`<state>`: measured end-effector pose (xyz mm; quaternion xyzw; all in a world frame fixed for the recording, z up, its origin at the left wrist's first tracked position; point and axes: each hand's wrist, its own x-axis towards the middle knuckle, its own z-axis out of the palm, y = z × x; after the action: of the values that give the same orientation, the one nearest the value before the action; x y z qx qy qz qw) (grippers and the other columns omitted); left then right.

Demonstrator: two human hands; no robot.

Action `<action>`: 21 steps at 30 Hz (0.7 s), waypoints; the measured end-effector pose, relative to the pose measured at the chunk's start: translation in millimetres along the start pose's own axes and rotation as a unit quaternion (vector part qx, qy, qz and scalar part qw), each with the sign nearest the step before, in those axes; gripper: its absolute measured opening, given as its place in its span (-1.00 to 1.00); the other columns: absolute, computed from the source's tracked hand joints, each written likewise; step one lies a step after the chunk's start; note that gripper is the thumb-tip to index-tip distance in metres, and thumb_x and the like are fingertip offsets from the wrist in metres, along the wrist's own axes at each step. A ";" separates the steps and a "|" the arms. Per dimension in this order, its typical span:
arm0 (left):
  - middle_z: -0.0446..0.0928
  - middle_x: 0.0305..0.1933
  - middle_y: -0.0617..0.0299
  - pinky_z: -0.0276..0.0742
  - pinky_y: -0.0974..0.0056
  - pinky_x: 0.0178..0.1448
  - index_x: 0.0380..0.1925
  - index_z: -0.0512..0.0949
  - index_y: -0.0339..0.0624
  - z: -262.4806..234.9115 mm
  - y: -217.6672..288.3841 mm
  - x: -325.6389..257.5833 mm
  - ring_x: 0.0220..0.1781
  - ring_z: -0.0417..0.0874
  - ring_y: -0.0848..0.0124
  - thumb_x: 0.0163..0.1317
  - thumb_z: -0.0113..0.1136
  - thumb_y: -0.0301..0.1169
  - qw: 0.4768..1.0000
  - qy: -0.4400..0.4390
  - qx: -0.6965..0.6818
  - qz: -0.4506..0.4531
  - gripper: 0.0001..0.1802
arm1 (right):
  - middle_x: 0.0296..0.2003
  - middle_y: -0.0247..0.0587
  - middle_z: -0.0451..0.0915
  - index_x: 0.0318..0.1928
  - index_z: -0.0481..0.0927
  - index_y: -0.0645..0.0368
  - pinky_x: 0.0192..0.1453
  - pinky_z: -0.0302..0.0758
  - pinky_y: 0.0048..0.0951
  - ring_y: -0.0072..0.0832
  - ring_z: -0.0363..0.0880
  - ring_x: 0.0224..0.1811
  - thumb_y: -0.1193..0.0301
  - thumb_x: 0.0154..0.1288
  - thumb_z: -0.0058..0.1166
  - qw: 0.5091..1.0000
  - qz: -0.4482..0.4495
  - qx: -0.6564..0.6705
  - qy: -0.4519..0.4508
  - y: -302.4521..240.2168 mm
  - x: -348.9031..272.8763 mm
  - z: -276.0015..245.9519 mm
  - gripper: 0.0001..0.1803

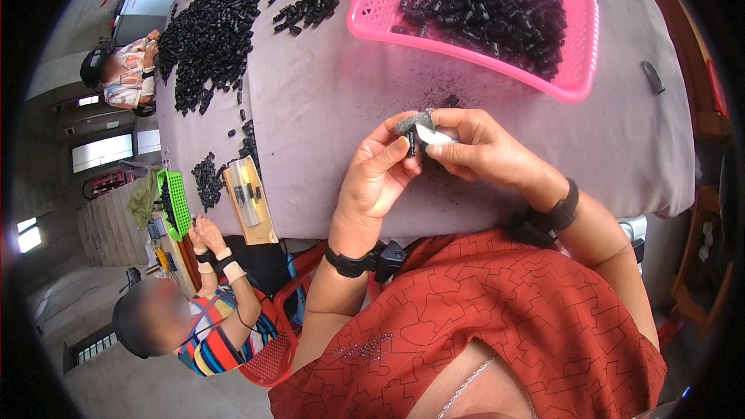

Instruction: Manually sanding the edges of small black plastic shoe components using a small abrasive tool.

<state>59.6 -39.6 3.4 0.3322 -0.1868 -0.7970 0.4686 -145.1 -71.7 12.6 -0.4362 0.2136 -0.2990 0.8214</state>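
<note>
Between the fingertips of the left hand (376,178) sits one small black part (410,142), pinched between thumb and forefinger, while the right hand (481,151) presses thumb and fingers together on a grey scrap of abrasive pad (415,121) and a thin pale blade-like piece (434,136), both touching that part. It is held in the air just above the near edge of the table (326,109), over a smudge of dark dust. By its look the part is light, stiff and hard, probably plastic or rubber (too small to tell which), and small enough to slip, so I judge the safest hold is across its short sides with the fingertips. Farther out, one pink basket (473,43) stands toward the far right corner, holding too many black pieces (489,15) to count. A large loose pile (209,31) lies along the far left edge with two smaller heaps beside it. At the left edge are one green basket (177,203) and one wooden block (250,200), where another person's hands (208,237) work.
</note>
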 end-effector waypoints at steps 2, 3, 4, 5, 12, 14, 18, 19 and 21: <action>0.53 -0.25 0.24 0.54 0.42 -0.22 0.12 0.45 -0.26 -0.3 2.5 1.9 -0.32 0.55 0.50 0.28 0.21 -0.47 1.000 -0.004 -0.007 0.002 -0.60 | -0.53 -0.52 0.43 -0.02 0.52 0.20 -0.58 0.16 -0.69 -0.80 0.25 -0.61 0.30 0.43 0.01 0.998 -0.027 0.006 0.053 -3.9 -1.9 -0.6 -0.74; 0.52 -0.26 0.24 0.54 0.41 -0.21 0.12 0.45 -0.26 -0.4 4.3 3.2 -0.31 0.55 0.50 0.30 0.18 -0.46 1.000 -0.007 -0.014 0.004 -0.61 | -0.53 -0.52 0.43 -0.02 0.52 0.20 -0.58 0.16 -0.69 -0.80 0.25 -0.61 0.30 0.43 0.01 0.998 -0.030 0.005 0.057 -1.9 -2.4 -2.7 -0.74; 0.51 -0.27 0.25 0.53 0.40 -0.20 0.10 0.46 -0.26 -1.7 6.7 4.0 -0.29 0.54 0.51 0.33 0.15 -0.44 1.000 0.009 -0.010 0.006 -0.65 | -0.54 -0.53 0.41 -0.04 0.52 0.19 -0.58 0.14 -0.69 -0.81 0.24 -0.61 0.31 0.43 0.02 0.995 -0.035 -0.002 0.097 2.0 -0.9 -6.4 -0.76; 0.51 -0.27 0.25 0.53 0.40 -0.20 0.10 0.46 -0.26 -2.7 8.8 5.5 -0.29 0.54 0.51 0.33 0.15 -0.44 1.000 0.002 -0.007 0.004 -0.65 | -0.56 -0.54 0.38 -0.05 0.51 0.19 -0.59 0.13 -0.69 -0.81 0.23 -0.61 0.32 0.43 0.02 0.990 -0.041 -0.008 0.137 2.5 -0.1 -9.7 -0.78; 0.57 -0.09 0.13 0.61 0.36 0.00 0.12 0.45 -0.31 16.3 39.3 41.0 -0.07 0.64 0.36 0.37 0.08 -0.42 0.993 0.020 0.096 0.068 -0.65 | -0.57 -0.54 0.36 -0.05 0.50 0.20 -0.59 0.15 -0.70 -0.80 0.24 -0.62 0.37 0.42 0.02 0.971 -0.117 0.044 0.202 3.4 2.8 -3.3 -0.80; 0.57 -0.05 0.11 0.63 0.35 -0.01 0.13 0.44 -0.30 35.9 41.6 63.1 -0.03 0.65 0.32 0.37 0.08 -0.44 0.991 0.001 0.098 0.087 -0.65 | -0.56 -0.52 0.37 0.00 0.47 0.24 -0.59 0.15 -0.69 -0.78 0.25 -0.62 0.39 0.41 0.01 0.966 -0.138 0.047 0.214 1.0 1.6 -2.6 -0.76; 0.51 0.17 0.03 0.60 0.30 0.10 0.22 0.36 -0.25 47.6 37.9 87.4 0.19 0.58 0.22 0.41 0.01 -0.42 0.984 -0.081 0.121 0.100 -0.59 | -0.57 -0.51 0.36 0.04 0.45 0.26 -0.60 0.15 -0.69 -0.77 0.25 -0.63 0.39 0.41 0.00 0.953 -0.152 0.047 0.260 -4.5 -2.5 -1.8 -0.72; 0.46 0.22 0.05 0.59 0.29 0.12 0.28 0.29 -0.25 49.3 37.6 87.0 0.23 0.54 0.20 0.40 0.04 -0.42 0.984 -0.091 0.120 0.097 -0.53 | -0.57 -0.51 0.36 0.05 0.44 0.26 -0.61 0.15 -0.69 -0.76 0.24 -0.64 0.39 0.41 0.00 0.951 -0.153 0.054 0.263 -2.3 -3.4 -3.5 -0.72; 0.39 0.28 0.05 0.59 0.28 0.13 0.34 0.21 -0.24 51.7 37.6 82.1 0.30 0.47 0.19 0.38 0.07 -0.43 0.983 -0.096 0.123 0.097 -0.44 | -0.57 -0.50 0.36 0.06 0.45 0.24 -0.61 0.16 -0.70 -0.76 0.23 -0.65 0.38 0.41 0.01 0.950 -0.158 0.051 0.263 0.2 -1.3 -4.6 -0.71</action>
<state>18.6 -130.3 33.9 0.2893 -0.3589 -0.7470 0.4790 -148.8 -73.4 10.1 -0.3274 0.3350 -0.5393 0.6998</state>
